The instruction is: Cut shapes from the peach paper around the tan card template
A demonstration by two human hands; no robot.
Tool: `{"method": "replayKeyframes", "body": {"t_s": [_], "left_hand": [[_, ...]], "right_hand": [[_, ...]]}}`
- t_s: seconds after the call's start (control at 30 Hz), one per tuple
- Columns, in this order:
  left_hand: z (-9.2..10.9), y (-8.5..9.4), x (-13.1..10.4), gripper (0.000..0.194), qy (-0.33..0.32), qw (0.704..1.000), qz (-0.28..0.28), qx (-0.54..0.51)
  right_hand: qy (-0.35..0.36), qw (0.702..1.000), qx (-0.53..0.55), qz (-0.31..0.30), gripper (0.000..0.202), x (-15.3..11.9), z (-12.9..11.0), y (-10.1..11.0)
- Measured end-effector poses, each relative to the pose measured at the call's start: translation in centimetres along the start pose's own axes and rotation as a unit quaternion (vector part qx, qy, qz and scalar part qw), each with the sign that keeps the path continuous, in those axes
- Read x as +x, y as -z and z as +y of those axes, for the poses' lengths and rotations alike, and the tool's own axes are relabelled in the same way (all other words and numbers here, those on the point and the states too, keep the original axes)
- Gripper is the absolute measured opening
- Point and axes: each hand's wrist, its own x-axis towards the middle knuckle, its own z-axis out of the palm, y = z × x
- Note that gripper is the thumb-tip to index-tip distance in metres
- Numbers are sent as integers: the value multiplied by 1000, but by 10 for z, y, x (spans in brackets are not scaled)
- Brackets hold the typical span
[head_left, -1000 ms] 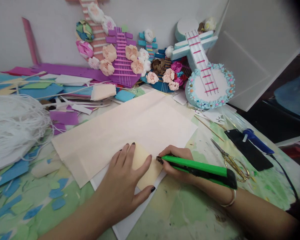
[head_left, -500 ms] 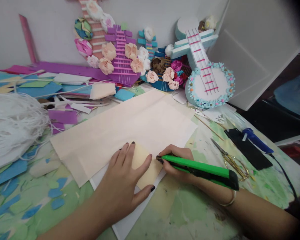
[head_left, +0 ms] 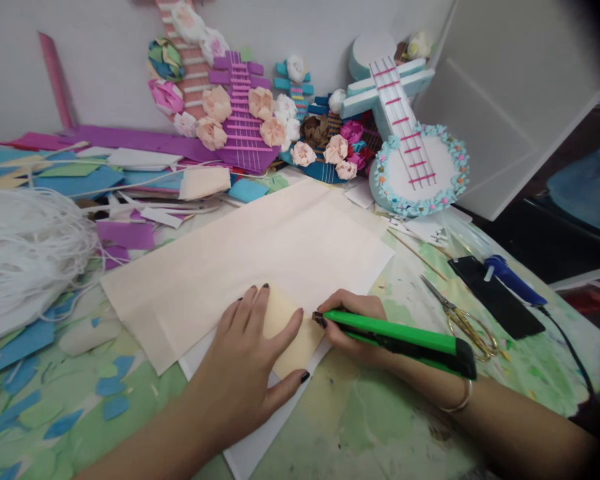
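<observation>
My left hand (head_left: 250, 347) lies flat with fingers spread, pressing on a small pale-yellow piece (head_left: 300, 340). Beneath that piece is a large cream sheet (head_left: 220, 260), with a white sheet (head_left: 260, 440) showing under its lower edge. My right hand (head_left: 355, 323) is closed around a green and black utility knife (head_left: 395, 330). The knife's front end points left and sits at the right edge of the yellow piece, close to my left index fingertip. Its blade tip is too small to make out.
Gold-handled scissors (head_left: 463, 320), a black slab (head_left: 497, 297) and a blue glue gun (head_left: 517, 280) lie on the right. White string (head_left: 35, 253) is heaped at the left, near blue and green paper scraps (head_left: 113, 387). Decorated toy instruments (head_left: 415, 147) stand along the back wall.
</observation>
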Motion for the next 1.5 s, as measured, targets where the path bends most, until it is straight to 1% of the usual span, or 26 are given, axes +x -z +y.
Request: {"method": "replayKeyframes", "body": {"t_s": [0.1, 0.17, 0.3, 0.37, 0.53, 0.63, 1.03, 1.2, 1.33, 1.5], "left_hand": [[-1, -1, 0, 61, -2, 1000, 0, 0], [-1, -1, -1, 61, -3, 1000, -2, 1], [-1, -1, -1, 59, -2, 1000, -1, -1], [-1, -1, -1, 59, -2, 1000, 0, -3], [-1, 0, 0, 60, -2, 1000, 0, -2], [0, 0, 0, 59, -3, 1000, 8, 2], [-1, 0, -1, 59, 3, 1000, 3, -5], [0, 0, -1, 59, 8, 1000, 6, -5], [0, 0, -1, 61, 2, 1000, -3, 0], [-1, -1, 0, 60, -2, 1000, -4, 3]], "right_hand": [[1, 1000, -5, -9, 12, -1, 1, 0], [9, 1000, -2, -4, 11, -2, 0, -1], [24, 999, 2, 45, 12, -2, -2, -4], [32, 998, -1, 54, 13, -2, 0, -5], [49, 998, -7, 43, 14, -4, 8, -7], [52, 997, 0, 50, 14, -5, 11, -8], [40, 998, -7, 57, 13, -5, 9, -9], [51, 998, -15, 39, 12, -4, 6, -6], [43, 997, -20, 54, 11, -5, 7, -6], [49, 997, -19, 50, 11, -6, 8, -7]]}}
